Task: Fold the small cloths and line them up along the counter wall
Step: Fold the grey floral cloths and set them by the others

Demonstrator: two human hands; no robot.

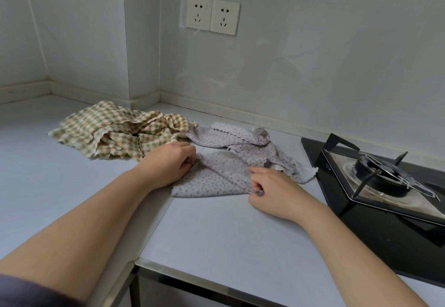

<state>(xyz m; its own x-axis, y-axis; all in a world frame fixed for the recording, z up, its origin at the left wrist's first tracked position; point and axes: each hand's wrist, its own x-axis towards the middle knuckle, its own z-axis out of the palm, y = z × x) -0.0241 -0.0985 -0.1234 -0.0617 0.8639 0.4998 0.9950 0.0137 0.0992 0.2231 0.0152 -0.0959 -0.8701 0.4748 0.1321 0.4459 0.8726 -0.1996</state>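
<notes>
Pale blue-grey desk (216,229) runs from its near steel edge back to the white wall (313,66), with a black gas hob (385,181) set into its right end. A heap of green-and-peach checked cloths (113,133) lies rumpled at the left rear, touching a crumpled second grey cloth (240,138) that sprawls toward the hob. Nearer the person lies the grey spotted cloth (216,176), partly doubled over. Its long axis runs left to right, roughly along the line of the wall, and it is stretched between both hands. The left hand (168,164) has its grip pinched together on the cloth's left end. The right hand (269,193) has its grip clamped on the near right corner, fingers curled. Neither hand is the nearer one, since the cloth sits between them and the wall lies beyond it, past the crumpled one. The fold looks under way and nothing is yet lined up at the wall. The next move probably needs both pinched ends to travel together so the edges meet squarely.
</notes>
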